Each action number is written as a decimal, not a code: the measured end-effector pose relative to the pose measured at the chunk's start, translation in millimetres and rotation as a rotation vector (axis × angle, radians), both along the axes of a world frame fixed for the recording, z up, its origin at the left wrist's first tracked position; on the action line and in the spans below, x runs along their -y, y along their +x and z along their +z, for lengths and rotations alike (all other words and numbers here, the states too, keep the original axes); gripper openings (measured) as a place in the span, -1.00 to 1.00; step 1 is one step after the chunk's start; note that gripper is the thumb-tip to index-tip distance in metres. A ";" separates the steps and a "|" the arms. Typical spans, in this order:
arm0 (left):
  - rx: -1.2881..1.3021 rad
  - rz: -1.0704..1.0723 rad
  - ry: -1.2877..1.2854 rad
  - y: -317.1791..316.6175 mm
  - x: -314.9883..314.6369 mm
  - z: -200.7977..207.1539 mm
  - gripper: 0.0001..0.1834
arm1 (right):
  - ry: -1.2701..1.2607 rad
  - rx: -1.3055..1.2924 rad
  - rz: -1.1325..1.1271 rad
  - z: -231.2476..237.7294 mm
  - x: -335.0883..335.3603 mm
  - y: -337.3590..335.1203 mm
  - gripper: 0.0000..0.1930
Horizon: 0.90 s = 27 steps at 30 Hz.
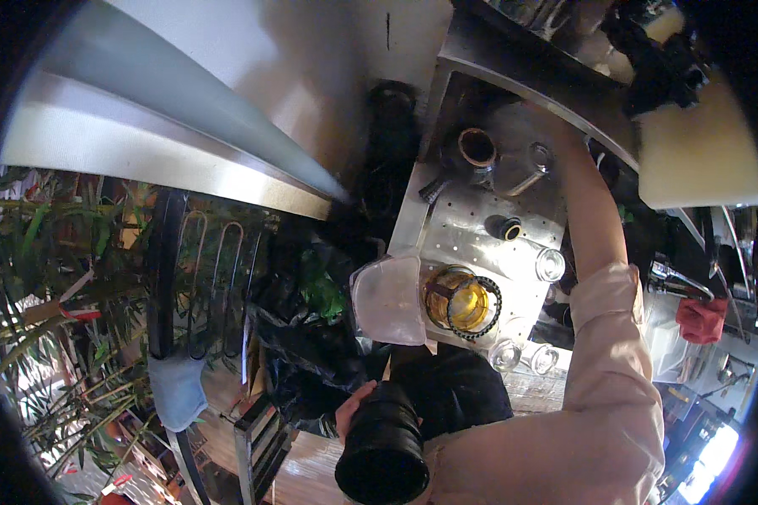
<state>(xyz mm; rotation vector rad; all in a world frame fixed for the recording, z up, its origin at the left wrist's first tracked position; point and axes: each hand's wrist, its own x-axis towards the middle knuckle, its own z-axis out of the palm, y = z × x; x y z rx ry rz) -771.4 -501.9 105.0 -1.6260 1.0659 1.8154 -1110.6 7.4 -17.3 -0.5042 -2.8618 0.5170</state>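
My left hand (353, 410), low in the middle, wraps its fingers round a black ribbed cylinder (381, 446); its kind I cannot make out. Stretched forward along the right side, my right arm ends in my right hand (556, 128) under a metal ledge, where the fingers are blurred. Beside that hand are a metal piece with a long handle (529, 173) and a dark-rimmed round vessel (477, 148). Nearer stand a small black-and-gold round piece (509, 228) and a glass vessel of amber liquid (472, 305) with a dark beaded ring at its rim.
A perforated metal counter (455, 223) carries these things. Clear glasses (550, 264) stand along its right and near edges. At its left edge is a translucent plastic container (389, 301), by a black plastic bag (303, 370). A metal ledge (531, 88) overhangs the far end. A red cloth (701, 320) hangs right.
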 end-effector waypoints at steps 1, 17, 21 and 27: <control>-0.138 -0.078 -0.230 6.3 -13.1 1.0 -0.61 | -0.157 -0.057 -0.084 6.5 -12.1 23.9 -0.47; -1.810 -1.417 -0.130 1.9 -51.9 -40.2 -0.47 | -2.095 -1.217 -0.025 66.8 133.2 561.9 0.05; -1.770 -1.860 0.062 34.0 -107.1 -14.2 -0.42 | -1.634 -1.241 -0.175 120.3 150.9 630.9 0.18; -1.917 -2.006 0.458 156.4 -217.7 -24.3 -0.41 | -0.960 -1.349 -0.075 186.0 158.0 744.5 0.08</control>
